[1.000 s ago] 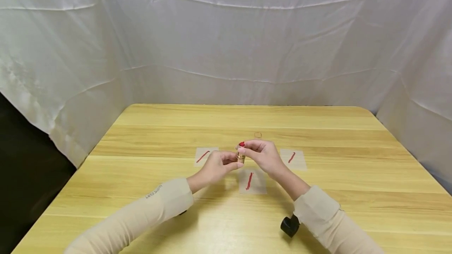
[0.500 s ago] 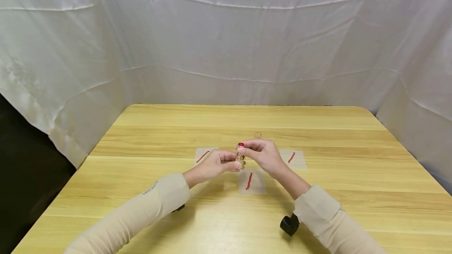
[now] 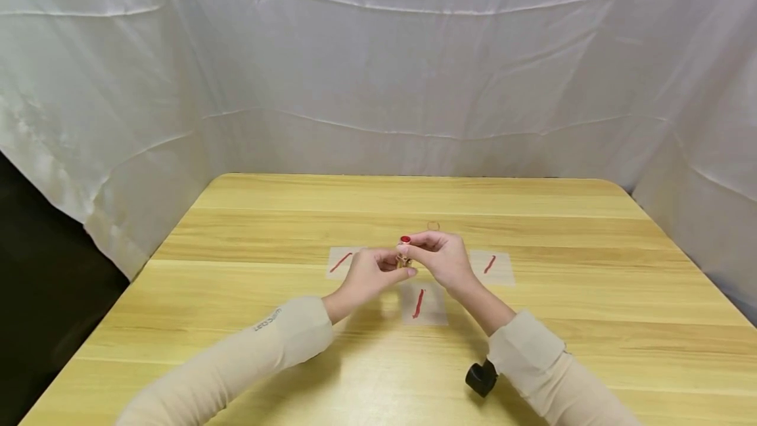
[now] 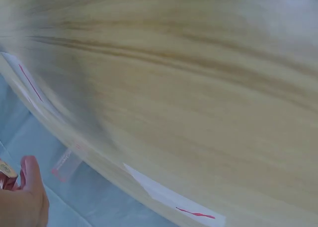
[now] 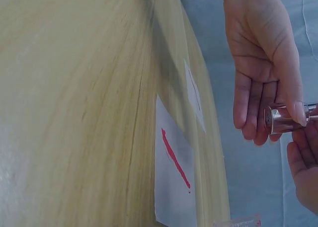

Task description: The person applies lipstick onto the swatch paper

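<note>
Both hands are on a gold lipstick [image 3: 405,240] in the head view, above the middle of the table. It stands about upright, and its round red top faces up. The right hand [image 3: 445,256] pinches the upper tube between thumb and fingers. Just below, the left hand [image 3: 368,275] grips the lower part, its thumb across the front. The right wrist view shows the shiny base [image 5: 280,120] between the left thumb and fingers, beside the right hand [image 5: 305,172]. Fingers hide much of the tube.
Three pale paper squares with red strokes lie on the wooden table: left paper [image 3: 334,268], middle paper [image 3: 434,311], right paper [image 3: 504,269]. A small see-through piece [image 4: 67,163] with pink lettering stands beyond them. White cloth [image 3: 378,71] hangs behind the table.
The red stick has sunk from a raised, uneven tip to a flat round top in the tube. The left hand shifted slightly down and left, then back up and right. The right hand stayed nearly still.
</note>
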A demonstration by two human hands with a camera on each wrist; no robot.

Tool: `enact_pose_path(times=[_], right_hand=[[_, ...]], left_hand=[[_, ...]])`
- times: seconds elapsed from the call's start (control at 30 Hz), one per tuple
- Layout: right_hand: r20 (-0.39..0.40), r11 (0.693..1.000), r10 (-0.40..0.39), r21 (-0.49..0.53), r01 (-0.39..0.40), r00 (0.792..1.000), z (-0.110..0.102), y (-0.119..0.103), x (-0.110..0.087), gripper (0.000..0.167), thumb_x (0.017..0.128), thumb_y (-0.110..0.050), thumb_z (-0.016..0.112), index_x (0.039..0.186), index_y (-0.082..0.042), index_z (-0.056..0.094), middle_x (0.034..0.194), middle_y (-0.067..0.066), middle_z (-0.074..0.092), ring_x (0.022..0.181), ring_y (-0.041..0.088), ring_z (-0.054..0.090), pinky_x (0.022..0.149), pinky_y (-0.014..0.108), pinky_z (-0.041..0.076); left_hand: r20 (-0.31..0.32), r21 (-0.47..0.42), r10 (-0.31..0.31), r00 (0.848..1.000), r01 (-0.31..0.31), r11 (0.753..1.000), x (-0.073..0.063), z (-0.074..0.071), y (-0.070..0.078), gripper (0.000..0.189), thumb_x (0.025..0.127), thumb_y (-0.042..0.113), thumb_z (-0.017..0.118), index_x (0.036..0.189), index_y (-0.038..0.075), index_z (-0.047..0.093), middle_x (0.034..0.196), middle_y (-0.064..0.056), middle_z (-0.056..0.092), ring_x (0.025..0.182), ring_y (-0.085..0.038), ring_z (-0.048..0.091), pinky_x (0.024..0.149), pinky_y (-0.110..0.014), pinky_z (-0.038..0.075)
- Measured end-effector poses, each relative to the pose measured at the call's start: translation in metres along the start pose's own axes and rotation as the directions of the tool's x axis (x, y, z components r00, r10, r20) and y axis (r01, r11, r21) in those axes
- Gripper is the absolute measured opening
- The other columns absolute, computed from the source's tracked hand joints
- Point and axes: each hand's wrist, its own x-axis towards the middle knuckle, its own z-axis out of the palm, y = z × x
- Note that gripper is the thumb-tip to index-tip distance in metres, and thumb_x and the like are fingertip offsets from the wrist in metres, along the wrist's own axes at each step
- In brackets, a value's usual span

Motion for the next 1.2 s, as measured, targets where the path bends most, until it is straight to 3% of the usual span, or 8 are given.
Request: enact_pose_path(times=[0.27, 0.43, 0.8, 1.0, 1.13, 1.2], right_hand=[[-0.032, 1.000, 0.007, 0.004, -0.007, 0.999, 0.000, 0.000, 0.002, 0.025, 0.080, -0.017, 0.074, 0.092, 0.004, 0.068, 0.078, -0.009, 0.071, 0.077, 0.008, 0.065, 0.075, 0.032, 0.055], [-0.042, 1.000, 0.015, -0.003, -0.015, 0.999, 0.000, 0.000, 0.002, 0.026, 0.079, -0.018, 0.074, 0.092, 0.003, 0.069, 0.079, -0.007, 0.071, 0.077, 0.008, 0.065, 0.073, 0.028, 0.055], [-0.031, 0.999, 0.016, -0.036, -0.017, 0.999, -0.002, -0.003, -0.001, 0.024, 0.080, -0.017, 0.073, 0.093, 0.002, 0.069, 0.087, 0.003, 0.072, 0.078, 0.007, 0.064, 0.070, 0.025, 0.055], [-0.015, 0.999, 0.005, -0.051, -0.006, 1.000, -0.002, -0.003, -0.001, 0.023, 0.081, -0.017, 0.072, 0.095, 0.001, 0.070, 0.092, 0.010, 0.072, 0.079, 0.007, 0.065, 0.076, 0.038, 0.056], [0.016, 0.998, -0.013, -0.056, 0.014, 1.000, -0.003, -0.005, -0.002, 0.022, 0.083, -0.016, 0.070, 0.097, 0.001, 0.069, 0.097, 0.014, 0.071, 0.081, 0.006, 0.066, 0.080, 0.044, 0.055], [0.029, 0.997, -0.024, -0.067, 0.026, 0.999, -0.004, -0.005, -0.002, 0.022, 0.083, -0.016, 0.069, 0.097, 0.001, 0.069, 0.097, 0.015, 0.070, 0.080, 0.005, 0.065, 0.079, 0.041, 0.055]], left_hand=[[-0.109, -0.027, -0.035, 0.993, 0.032, 0.999, 0.000, 0.007, 0.004, 0.019, 0.077, 0.019, 0.076, 0.087, 0.003, 0.073, 0.083, -0.011, 0.073, 0.075, -0.018, 0.070, 0.063, -0.019, 0.055], [-0.122, -0.038, -0.001, 0.993, -0.004, 0.999, 0.000, 0.009, 0.003, 0.016, 0.078, 0.016, 0.074, 0.084, 0.001, 0.073, 0.082, -0.013, 0.073, 0.073, -0.019, 0.070, 0.062, -0.020, 0.055], [-0.069, -0.014, -0.003, 0.998, 0.002, 1.000, 0.001, 0.005, 0.003, 0.015, 0.080, 0.015, 0.073, 0.084, 0.001, 0.073, 0.082, -0.013, 0.072, 0.071, -0.016, 0.068, 0.059, -0.017, 0.052], [-0.018, -0.004, 0.018, 1.000, -0.018, 1.000, 0.002, 0.003, -0.001, 0.015, 0.082, 0.015, 0.071, 0.087, 0.001, 0.073, 0.085, -0.013, 0.072, 0.071, -0.013, 0.067, 0.060, -0.016, 0.051], [0.044, -0.010, 0.035, 0.998, -0.035, 0.999, 0.004, -0.001, -0.002, 0.018, 0.084, 0.015, 0.069, 0.094, 0.000, 0.072, 0.089, -0.014, 0.072, 0.075, -0.020, 0.068, 0.060, -0.015, 0.051], [0.084, -0.018, 0.036, 0.996, -0.035, 0.999, 0.005, -0.004, -0.002, 0.019, 0.084, 0.015, 0.068, 0.096, 0.000, 0.071, 0.089, -0.015, 0.072, 0.077, -0.026, 0.068, 0.061, -0.015, 0.051]])
